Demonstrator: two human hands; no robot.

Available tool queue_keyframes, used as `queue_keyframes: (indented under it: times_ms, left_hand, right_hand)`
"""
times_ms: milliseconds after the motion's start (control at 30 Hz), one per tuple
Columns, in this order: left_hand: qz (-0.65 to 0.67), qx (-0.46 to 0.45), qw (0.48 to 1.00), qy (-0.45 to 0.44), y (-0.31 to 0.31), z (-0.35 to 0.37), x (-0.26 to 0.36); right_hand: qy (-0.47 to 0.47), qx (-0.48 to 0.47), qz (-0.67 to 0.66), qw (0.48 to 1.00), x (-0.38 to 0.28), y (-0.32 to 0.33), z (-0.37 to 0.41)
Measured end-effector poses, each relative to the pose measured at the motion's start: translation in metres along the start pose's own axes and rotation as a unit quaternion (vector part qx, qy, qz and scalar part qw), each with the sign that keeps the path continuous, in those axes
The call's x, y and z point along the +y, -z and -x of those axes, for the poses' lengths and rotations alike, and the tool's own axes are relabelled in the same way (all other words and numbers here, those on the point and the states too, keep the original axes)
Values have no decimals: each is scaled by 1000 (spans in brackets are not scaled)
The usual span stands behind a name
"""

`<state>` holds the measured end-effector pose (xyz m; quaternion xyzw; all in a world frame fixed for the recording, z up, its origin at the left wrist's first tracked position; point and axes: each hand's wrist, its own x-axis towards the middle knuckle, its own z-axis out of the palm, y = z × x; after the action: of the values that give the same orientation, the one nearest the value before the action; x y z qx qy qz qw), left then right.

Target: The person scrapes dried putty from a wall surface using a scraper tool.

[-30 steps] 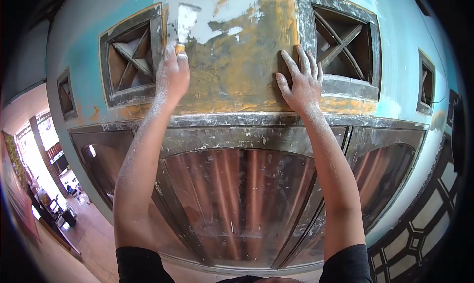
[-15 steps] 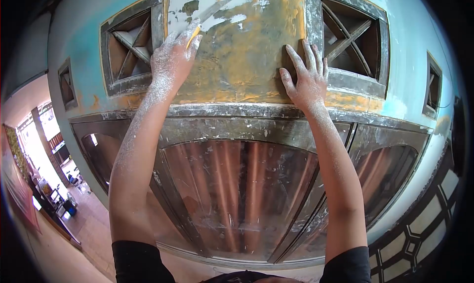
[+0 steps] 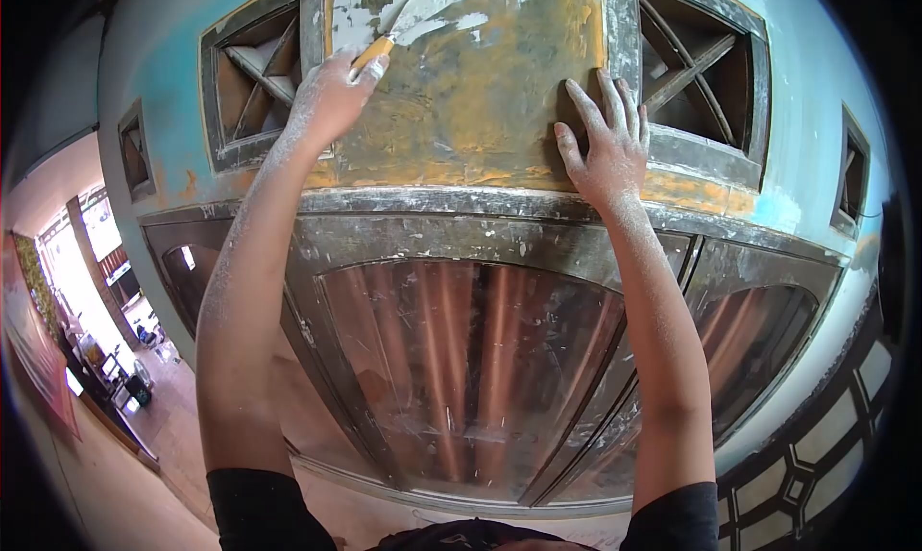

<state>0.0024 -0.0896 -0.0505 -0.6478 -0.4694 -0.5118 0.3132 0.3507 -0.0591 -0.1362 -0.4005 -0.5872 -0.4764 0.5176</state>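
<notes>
My left hand (image 3: pixel 336 92), dusted with white powder, grips the yellow handle of a putty knife (image 3: pixel 421 10). The flat metal blade lies against or just off the wall panel (image 3: pixel 471 109), smeared with white near its tip. Patches of white filler cover the panel's upper left, over worn grey-green and orange paint. On the panel's right side, my right hand (image 3: pixel 610 143) rests with its fingers spread, close to the wooden frame of the right vent. It holds nothing, and white dust coats it too.
Square wooden vents with crossed bars (image 3: pixel 252 75) flank the panel. Below runs a wooden ledge (image 3: pixel 461 202) above glass windows (image 3: pixel 471 378) with reddish curtains behind. A bright doorway (image 3: pixel 96 234) opens at the left. A patterned metal grille (image 3: pixel 816 445) stands at lower right.
The putty knife's blade has turned to show more of its face, and my left hand has shifted slightly down and left. My right hand stays on the panel. The view has tilted a little.
</notes>
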Motion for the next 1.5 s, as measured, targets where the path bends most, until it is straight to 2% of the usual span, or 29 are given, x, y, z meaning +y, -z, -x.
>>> queue_keyframes:
  times_ms: [100, 167, 233, 333, 600, 767, 933, 1033, 1067, 1167, 1300, 1433, 1500]
  left_hand:
    - [-46, -53, 997, 25, 23, -5, 15]
    - [-91, 5, 994, -52, 26, -11, 12]
    - [-108, 18, 993, -46, 33, -3, 28]
    - [-123, -3, 992, 18, 31, -4, 30]
    - [-158, 16, 987, -18, 24, -37, 11]
    - [-198, 1, 980, 13, 14, -28, 24]
    - [-195, 32, 980, -27, 27, -64, 15]
    - [-189, 25, 981, -43, 27, -45, 31]
    - [-222, -14, 974, -31, 31, -33, 41]
    - [-259, -47, 964, -34, 35, -27, 50]
    - [-246, -4, 967, -62, 38, -54, 32]
    - [-242, -15, 970, -34, 26, -20, 42]
    - [-222, 11, 973, -58, 20, -19, 33]
  right_hand:
    - [1, -2, 1, 1000, 1, -1, 0]
    - [0, -1, 1, 1000, 1, -1, 0]
    - [3, -1, 0, 1000, 1, -1, 1]
    - [2, -2, -3, 1000, 0, 1, 0]
    - [2, 39, -3, 999, -2, -2, -29]
    - [-15, 44, 23, 999, -13, -14, -62]
    - [-6, 54, 32, 998, -9, -22, -58]
    - [-7, 49, 36, 998, -7, -22, -56]
    - [-4, 49, 32, 998, -7, -22, -56]
    - [-5, 59, 34, 998, -6, -22, -56]
    - [-3, 57, 31, 998, -7, -20, -57]
    - [2, 64, 23, 998, -5, -21, -56]
    - [3, 70, 17, 997, -5, -22, -56]
